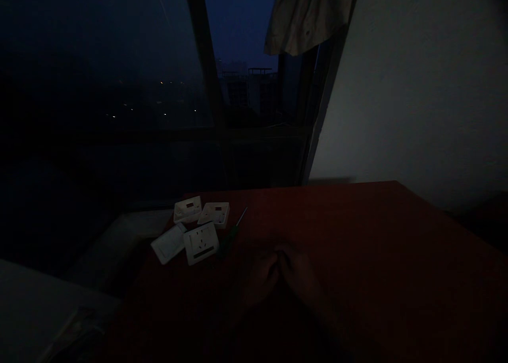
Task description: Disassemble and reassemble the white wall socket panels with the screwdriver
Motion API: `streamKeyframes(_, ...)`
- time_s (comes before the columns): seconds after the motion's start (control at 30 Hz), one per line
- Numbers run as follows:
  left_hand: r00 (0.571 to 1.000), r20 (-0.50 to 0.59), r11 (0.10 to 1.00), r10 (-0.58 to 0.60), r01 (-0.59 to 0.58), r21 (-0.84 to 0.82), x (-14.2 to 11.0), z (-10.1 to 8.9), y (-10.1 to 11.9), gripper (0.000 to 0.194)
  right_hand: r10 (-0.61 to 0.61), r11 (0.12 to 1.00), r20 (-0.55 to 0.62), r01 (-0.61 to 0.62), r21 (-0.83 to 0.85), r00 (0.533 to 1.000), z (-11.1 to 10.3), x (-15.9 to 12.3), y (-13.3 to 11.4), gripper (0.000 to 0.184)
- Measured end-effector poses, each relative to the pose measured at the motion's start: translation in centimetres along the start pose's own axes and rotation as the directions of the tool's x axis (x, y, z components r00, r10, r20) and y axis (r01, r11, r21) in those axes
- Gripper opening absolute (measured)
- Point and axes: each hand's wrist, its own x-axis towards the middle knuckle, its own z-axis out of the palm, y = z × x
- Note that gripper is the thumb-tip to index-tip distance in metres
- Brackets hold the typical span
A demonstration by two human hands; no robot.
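Note:
The scene is very dark. My left hand (260,278) and my right hand (301,275) rest close together on the red table (377,230), fingertips touching each other; whether they hold anything is lost in the gloom. To their left lie several white socket and switch plates: a socket plate (201,242), a blank plate (169,243), and two more (188,209) (215,214) behind. A green-handled screwdriver (232,233) lies beside the plates, just left of my left hand.
A large dark window (159,88) with a slanted frame fills the back, city lights beyond. A pale cloth (305,14) hangs at the top. A white wall (428,88) stands at right. A pale sill (119,241) runs left of the table.

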Motion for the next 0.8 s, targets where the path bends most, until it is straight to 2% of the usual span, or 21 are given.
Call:
streamKeyframes(0.4,0.999,0.040,1.000,-0.005,0.005,-0.007,0.0,-0.5,0.3,0.017,-0.023,1.000,-0.006,0.023,0.010,1.000,-0.1,0.0,0.0,0.033)
streamKeyframes(0.63,0.999,0.033,1.000,0.000,0.000,0.004,-0.1,0.1,0.1,0.019,-0.028,1.000,-0.014,0.028,0.000,1.000,0.1,0.0,0.1,0.033)
streamKeyframes(0.73,0.999,0.029,0.999,0.016,-0.017,0.051,0.1,-0.6,-0.3,0.018,-0.030,1.000,-0.006,0.030,-0.008,1.000,0.0,0.0,0.0,0.032)
streamKeyframes(0.8,0.999,-0.034,0.990,-0.019,0.023,0.139,0.3,-1.9,-0.9,0.019,-0.035,0.999,0.001,0.035,-0.014,0.999,0.0,0.0,-0.1,0.032)
